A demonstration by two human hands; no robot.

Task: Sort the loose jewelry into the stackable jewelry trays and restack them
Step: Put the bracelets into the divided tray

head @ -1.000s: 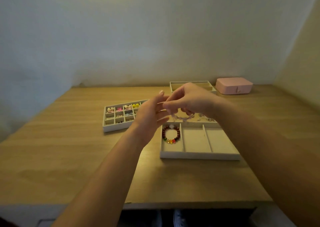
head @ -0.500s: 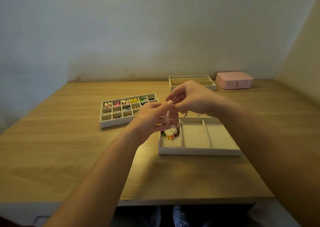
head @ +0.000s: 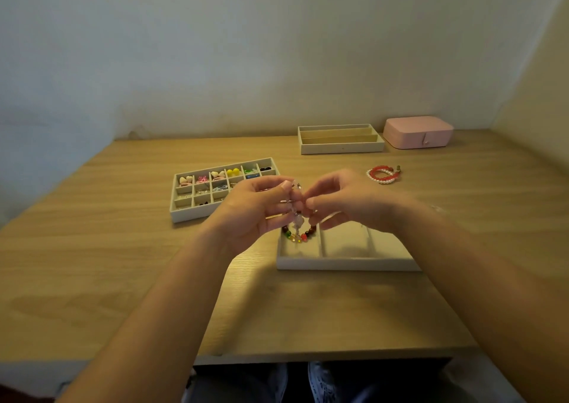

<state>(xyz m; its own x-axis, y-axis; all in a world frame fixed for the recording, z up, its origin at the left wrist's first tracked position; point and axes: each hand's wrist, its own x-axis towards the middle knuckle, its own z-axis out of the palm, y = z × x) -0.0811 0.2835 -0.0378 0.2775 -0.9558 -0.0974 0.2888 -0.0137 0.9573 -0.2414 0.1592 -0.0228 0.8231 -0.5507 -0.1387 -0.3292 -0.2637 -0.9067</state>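
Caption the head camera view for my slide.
Left hand and right hand pinch a pale bracelet above the three-slot tray.

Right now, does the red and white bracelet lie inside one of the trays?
No, the red and white bracelet lies directly on the wooden table.

Our left hand [head: 255, 208] and right hand [head: 348, 201] are bare, like our forearms [head: 160, 310]. We wear dark trousers [head: 385, 385] and white patterned shoes [head: 320, 379].

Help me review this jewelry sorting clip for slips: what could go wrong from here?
The pale bracelet, pinched by left hand and right hand, hangs over the dark bead bracelet in the near tray; dropped there, they may tangle.
The red and white bracelet lies loose on the table beyond the right hand; it could get overlooked.
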